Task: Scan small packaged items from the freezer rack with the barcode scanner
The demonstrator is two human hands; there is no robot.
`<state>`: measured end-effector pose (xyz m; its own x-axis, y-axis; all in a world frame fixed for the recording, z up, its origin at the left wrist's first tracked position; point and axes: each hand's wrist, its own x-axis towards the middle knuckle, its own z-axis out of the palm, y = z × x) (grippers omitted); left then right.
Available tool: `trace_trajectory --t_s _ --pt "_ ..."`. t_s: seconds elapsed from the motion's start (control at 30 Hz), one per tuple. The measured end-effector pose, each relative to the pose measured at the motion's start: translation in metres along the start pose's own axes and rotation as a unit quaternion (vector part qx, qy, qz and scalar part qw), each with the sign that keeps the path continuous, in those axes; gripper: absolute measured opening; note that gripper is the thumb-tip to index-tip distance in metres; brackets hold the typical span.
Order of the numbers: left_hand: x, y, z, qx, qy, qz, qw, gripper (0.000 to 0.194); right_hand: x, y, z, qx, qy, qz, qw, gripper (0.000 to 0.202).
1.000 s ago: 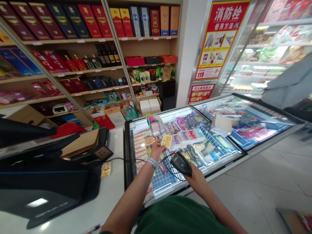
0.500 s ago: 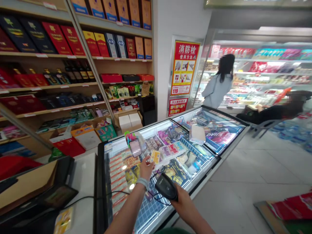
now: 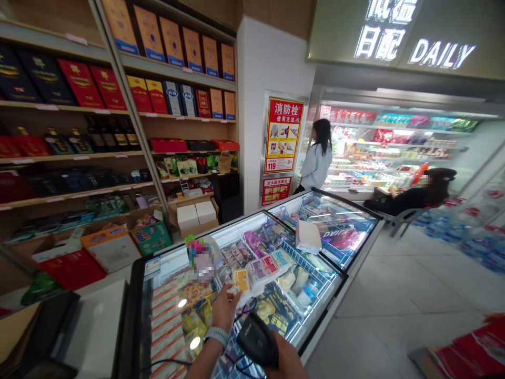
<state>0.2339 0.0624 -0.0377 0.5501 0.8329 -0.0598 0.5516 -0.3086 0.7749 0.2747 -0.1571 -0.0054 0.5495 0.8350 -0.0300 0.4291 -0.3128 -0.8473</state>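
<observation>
A black barcode scanner [image 3: 257, 339] is in my right hand [image 3: 287, 359], with the fingers around its handle. Its dark cable curls over the glass-topped freezer [image 3: 160, 321]. By the lower left edge of a small yellow packet [image 3: 241, 281] is my left hand [image 3: 224, 309], thumb and fingers apart; whether a fingertip touches the packet I cannot tell. Beside that packet, purple [image 3: 258, 269], red [image 3: 270, 264] and light blue [image 3: 282, 258] packets form a row on the freezer. A grey band is on my left wrist.
An open white carton [image 3: 308, 237] and a bundle with a blurred patch [image 3: 203, 263] sit on the freezer. Shelves of boxed bottles [image 3: 181, 100] stand behind, with cartons [image 3: 108, 250] below. One person [image 3: 316, 160] stands by the lit fridge; another [image 3: 414, 196] sits on a chair.
My view has tilted up and shifted right, showing the lit sign. The left hand has drawn back slightly from the yellow packet, which keeps its place in the row. The scanner stays in my right hand.
</observation>
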Motion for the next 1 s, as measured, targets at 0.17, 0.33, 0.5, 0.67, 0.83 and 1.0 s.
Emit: trace_trajectory --t_s 0.17,0.33,0.5,0.67,0.83,1.0 --pt "0.002 0.003 -0.002 0.059 -0.018 0.008 0.998 0.034 0.001 0.001 0.001 -0.006 0.002 -0.012 1.000 0.049" --pt "0.004 0.006 -0.001 0.084 -0.026 -0.003 0.996 0.032 -0.004 -0.008 -0.002 0.016 0.014 -0.034 0.999 0.050" --pt "0.005 0.005 0.001 0.091 -0.028 0.000 0.995 0.037 -0.008 -0.009 -0.004 0.014 0.017 -0.027 0.999 0.045" --pt "0.002 -0.001 0.002 0.080 -0.028 0.012 0.996 0.039 -0.010 -0.017 -0.009 0.028 0.017 -0.031 0.999 0.048" --pt "-0.003 -0.006 0.000 0.078 -0.017 0.018 0.997 0.040 -0.012 -0.024 -0.012 0.028 0.016 -0.036 0.999 0.046" --pt "-0.008 -0.016 -0.007 0.068 -0.011 0.011 0.998 0.035 -0.010 -0.016 -0.009 -0.001 0.008 -0.035 0.999 0.041"
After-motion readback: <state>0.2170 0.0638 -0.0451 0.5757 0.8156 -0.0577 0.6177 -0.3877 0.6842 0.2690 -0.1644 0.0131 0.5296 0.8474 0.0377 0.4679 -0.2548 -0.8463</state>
